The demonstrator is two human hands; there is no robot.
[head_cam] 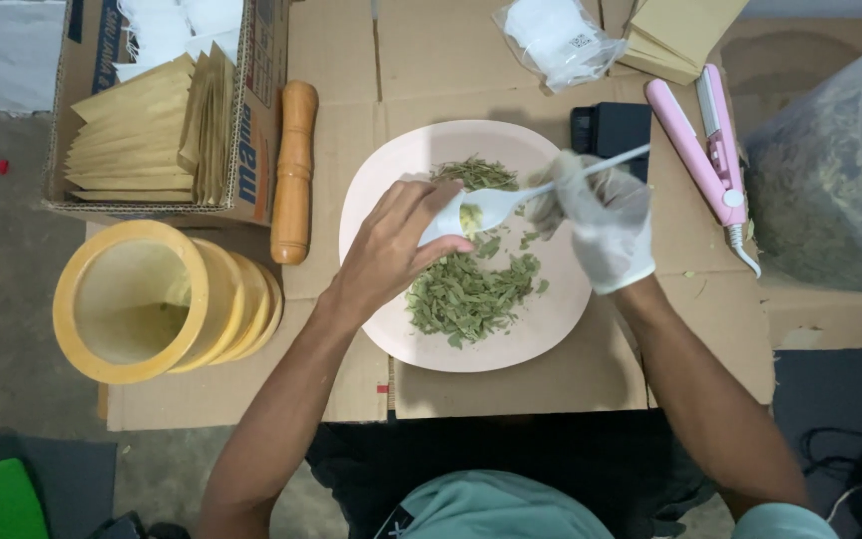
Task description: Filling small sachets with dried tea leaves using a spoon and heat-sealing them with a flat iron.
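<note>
Head view: at upper left, a cardboard box (251, 120) of brown envelopes; below it a yellow mortar (152, 299) and wooden pestle (294, 170); at right, a pink sealer (715, 150). Mid-frame, a pink plate (551, 319) bears dried green leaves (466, 294). The gloved right hand (601, 225) grips a white spoon (511, 200) — its bowl meets a small white bag (446, 222) pinched by the bare left hand (391, 250).

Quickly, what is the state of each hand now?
Left hand: closed on a small white paper sachet.
Right hand, white glove: closed on a white plastic spoon.
</note>
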